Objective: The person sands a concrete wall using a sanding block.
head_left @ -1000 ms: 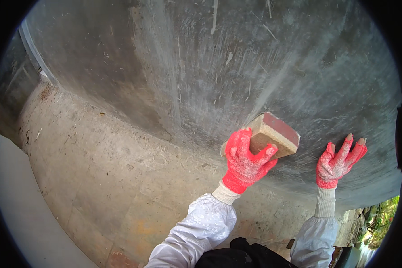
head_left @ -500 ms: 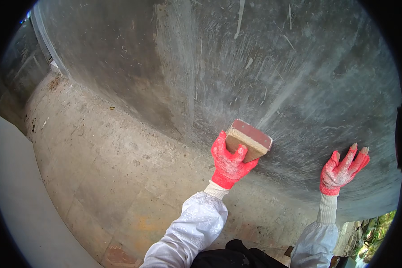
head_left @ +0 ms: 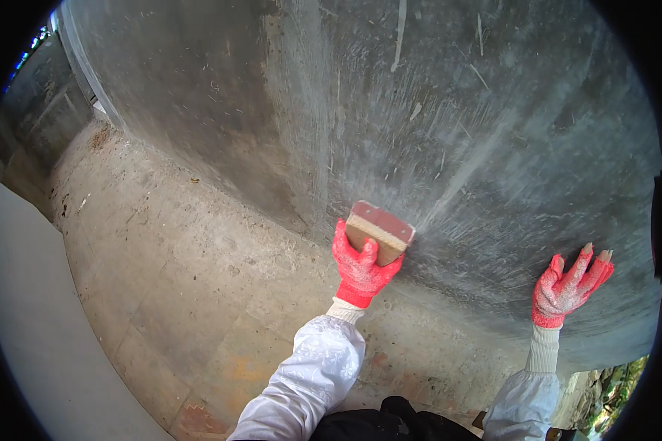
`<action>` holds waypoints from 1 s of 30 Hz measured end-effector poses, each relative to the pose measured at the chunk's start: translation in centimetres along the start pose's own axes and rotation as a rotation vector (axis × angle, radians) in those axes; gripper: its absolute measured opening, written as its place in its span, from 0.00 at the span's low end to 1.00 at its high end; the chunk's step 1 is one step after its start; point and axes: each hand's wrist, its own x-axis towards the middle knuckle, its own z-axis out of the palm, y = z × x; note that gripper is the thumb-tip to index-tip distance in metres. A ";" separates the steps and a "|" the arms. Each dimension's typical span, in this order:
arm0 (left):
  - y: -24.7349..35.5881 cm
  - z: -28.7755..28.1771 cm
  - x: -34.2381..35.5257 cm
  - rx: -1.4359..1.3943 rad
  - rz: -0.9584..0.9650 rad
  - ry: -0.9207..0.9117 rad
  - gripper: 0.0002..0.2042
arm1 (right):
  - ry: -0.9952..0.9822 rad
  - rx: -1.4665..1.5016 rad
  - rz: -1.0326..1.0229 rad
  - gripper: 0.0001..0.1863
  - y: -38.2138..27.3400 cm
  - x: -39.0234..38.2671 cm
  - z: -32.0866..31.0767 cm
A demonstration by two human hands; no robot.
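We see both hands covered by red knitted work gloves, the left hand (head_left: 362, 266) and the right hand (head_left: 566, 288) alike, their fabric speckled with pale dust. Each glove ends in a cream ribbed cuff at the wrist. Below the cuffs, we see white, slightly shiny sleeves with a faint woven pattern, loose and creased.

Your gloves (head_left: 360, 268) are bright red with pale specks. Your sleeves (head_left: 309, 375) are white. The block (head_left: 379, 231) is tan with a red top. The wall (head_left: 419, 110) is grey with white streaks. The floor (head_left: 162, 242) is brown.
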 end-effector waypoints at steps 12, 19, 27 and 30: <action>-2.2 -1.8 5.6 0.081 0.049 -0.024 0.52 | -0.023 0.003 0.000 0.26 0.5 -0.4 0.2; -6.0 -2.9 -1.2 0.038 -0.217 -0.105 0.54 | -0.007 0.045 -0.006 0.27 -0.5 0.2 0.5; -5.0 -2.9 7.5 0.141 0.107 -0.023 0.55 | -0.030 0.007 0.010 0.27 0.4 -0.4 -0.1; -8.2 -3.4 0.0 0.111 -0.046 -0.077 0.58 | 0.014 0.047 0.015 0.27 -0.6 0.2 0.3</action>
